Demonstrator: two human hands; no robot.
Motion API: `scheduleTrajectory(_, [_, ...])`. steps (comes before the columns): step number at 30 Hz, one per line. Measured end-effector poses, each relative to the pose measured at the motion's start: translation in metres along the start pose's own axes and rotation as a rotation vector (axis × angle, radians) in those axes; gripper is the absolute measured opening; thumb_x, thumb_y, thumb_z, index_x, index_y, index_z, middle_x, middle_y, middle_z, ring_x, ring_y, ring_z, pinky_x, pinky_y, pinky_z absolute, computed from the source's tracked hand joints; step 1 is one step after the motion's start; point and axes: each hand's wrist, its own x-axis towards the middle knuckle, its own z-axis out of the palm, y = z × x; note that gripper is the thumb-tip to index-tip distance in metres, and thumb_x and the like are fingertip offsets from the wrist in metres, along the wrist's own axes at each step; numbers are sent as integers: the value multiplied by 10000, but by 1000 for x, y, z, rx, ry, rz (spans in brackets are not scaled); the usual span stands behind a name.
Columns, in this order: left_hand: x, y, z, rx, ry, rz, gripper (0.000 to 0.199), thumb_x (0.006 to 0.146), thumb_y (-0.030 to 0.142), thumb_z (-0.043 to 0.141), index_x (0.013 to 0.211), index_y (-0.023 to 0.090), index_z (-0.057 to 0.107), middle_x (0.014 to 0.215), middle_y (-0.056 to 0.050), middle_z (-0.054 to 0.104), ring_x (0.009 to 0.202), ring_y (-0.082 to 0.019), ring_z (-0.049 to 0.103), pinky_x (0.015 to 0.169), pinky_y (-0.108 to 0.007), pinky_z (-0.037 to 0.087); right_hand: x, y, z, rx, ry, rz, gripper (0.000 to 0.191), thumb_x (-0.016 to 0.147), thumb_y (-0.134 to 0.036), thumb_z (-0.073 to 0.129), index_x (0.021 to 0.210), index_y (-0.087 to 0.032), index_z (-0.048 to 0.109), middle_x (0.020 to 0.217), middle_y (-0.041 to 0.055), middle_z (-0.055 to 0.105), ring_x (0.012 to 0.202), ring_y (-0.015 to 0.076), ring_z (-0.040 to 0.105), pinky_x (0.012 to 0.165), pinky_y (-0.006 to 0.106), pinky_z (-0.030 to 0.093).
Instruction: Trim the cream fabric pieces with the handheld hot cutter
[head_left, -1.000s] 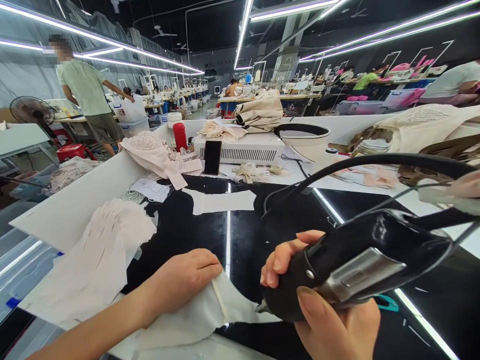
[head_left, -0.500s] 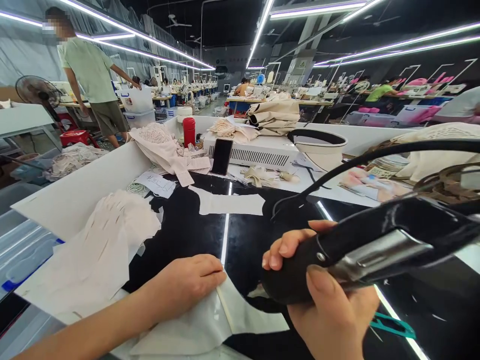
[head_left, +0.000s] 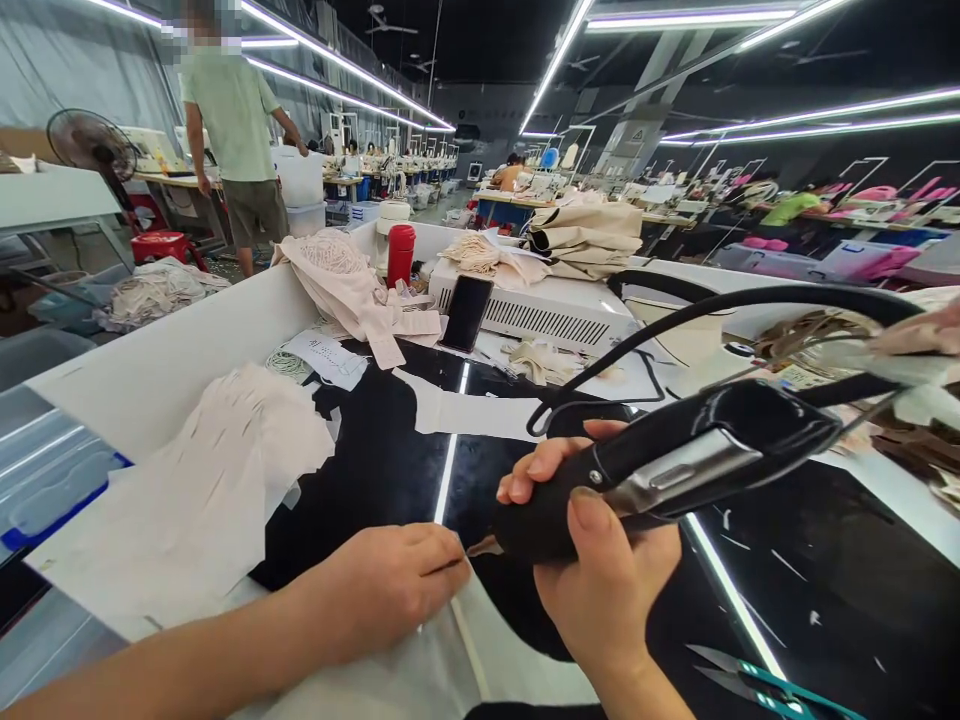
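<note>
My left hand pinches the upper edge of a pale fabric piece with a raised seam, low in the middle of the view. My right hand is wrapped round a black handheld tool with a metal lever and a cable. The tool's rounded front end is close to my left fingertips, and a thin tip shows between them; whether it touches the fabric I cannot tell. Beyond my hands, a cut white piece lies flat on the glossy black surface.
Pale pieces are stacked at left. Teal-handled snips lie at lower right. Behind stand a phone, a red bottle and a white vented box. A person stands at the back left.
The view has shifted. My right hand has brought the black tool left, closer to my left fingertips. More of the snips shows. The person at the back left has turned further away.
</note>
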Motion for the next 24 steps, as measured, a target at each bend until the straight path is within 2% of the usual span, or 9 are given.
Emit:
scheduleTrajectory(5, [1, 2, -1, -26, 8, -15, 203, 1055, 75, 450, 1088, 93, 649, 1124, -111, 712, 1131, -216, 691, 957, -305, 614, -1, -2, 0, 4, -3, -3, 365, 823, -394, 814, 1100, -278, 607, 761, -49, 639, 590, 150, 634, 557, 310, 562])
scheduleTrajectory(15, [0, 0, -1, -21, -6, -18, 185, 1055, 88, 470, 1121, 107, 642, 1140, -91, 711, 1121, -207, 695, 980, -304, 602, -3, -6, -1, -36, -6, -3, 318, 850, -368, 788, 1097, -284, 608, 763, -48, 634, 584, 154, 632, 567, 324, 567])
scheduleTrajectory(24, [-4, -1, -2, 3, -10, -21, 192, 1040, 79, 481, 1146, 142, 628, 1197, -96, 697, 1080, -201, 711, 890, -302, 629, -9, -12, -6, -24, -14, 2, 371, 828, -426, 812, 1114, -306, 608, 766, -50, 618, 591, 161, 628, 552, 327, 558])
